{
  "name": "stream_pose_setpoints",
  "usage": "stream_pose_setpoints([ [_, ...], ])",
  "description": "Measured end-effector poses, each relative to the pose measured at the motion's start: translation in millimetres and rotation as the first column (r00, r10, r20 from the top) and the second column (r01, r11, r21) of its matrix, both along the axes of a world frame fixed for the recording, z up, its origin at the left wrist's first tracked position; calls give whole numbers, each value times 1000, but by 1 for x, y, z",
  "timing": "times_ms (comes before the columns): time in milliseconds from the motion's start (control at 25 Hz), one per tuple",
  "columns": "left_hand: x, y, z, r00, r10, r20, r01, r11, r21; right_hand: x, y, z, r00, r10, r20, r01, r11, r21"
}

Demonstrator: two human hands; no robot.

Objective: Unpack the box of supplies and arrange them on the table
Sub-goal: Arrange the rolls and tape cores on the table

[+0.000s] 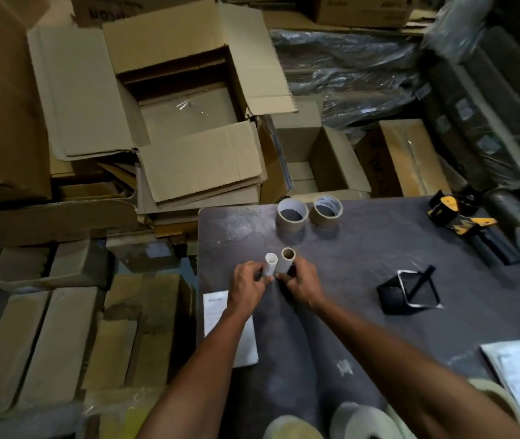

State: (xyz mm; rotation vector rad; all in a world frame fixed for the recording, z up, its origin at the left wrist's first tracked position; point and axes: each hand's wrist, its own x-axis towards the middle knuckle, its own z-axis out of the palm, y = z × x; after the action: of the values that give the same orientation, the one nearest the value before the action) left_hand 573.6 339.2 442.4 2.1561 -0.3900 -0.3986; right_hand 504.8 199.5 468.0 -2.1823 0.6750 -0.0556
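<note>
White tube point(270, 263) and brown-rimmed tube point(285, 260) stand upright, side by side

Left hand point(247, 285) and right hand point(301, 285) hold two upright tubes point(279, 264) on the table point(363, 258).

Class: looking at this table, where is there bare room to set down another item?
Bare dark tabletop lies between the two brown tape rolls, the black square holder and the yellow-black tape dispenser. It is crowded where both hands hold upright tubes.
</note>
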Motion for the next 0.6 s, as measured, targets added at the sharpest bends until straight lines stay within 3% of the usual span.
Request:
stream_pose_setpoints([
  [120,-36,2,13,999,-39,-1,39,999,33,-43,-1,-1,1000,-6,-13,6,1000,9],
  [320,-82,5,33,985,-161,68,136,951,277,-99,-1,0,999,42,-2,-42,999,-20],
  [600,-116,12,29,981,-187,41,169,944,282,-141,-6,1,1000,-6,-17,5,999,-40],
])
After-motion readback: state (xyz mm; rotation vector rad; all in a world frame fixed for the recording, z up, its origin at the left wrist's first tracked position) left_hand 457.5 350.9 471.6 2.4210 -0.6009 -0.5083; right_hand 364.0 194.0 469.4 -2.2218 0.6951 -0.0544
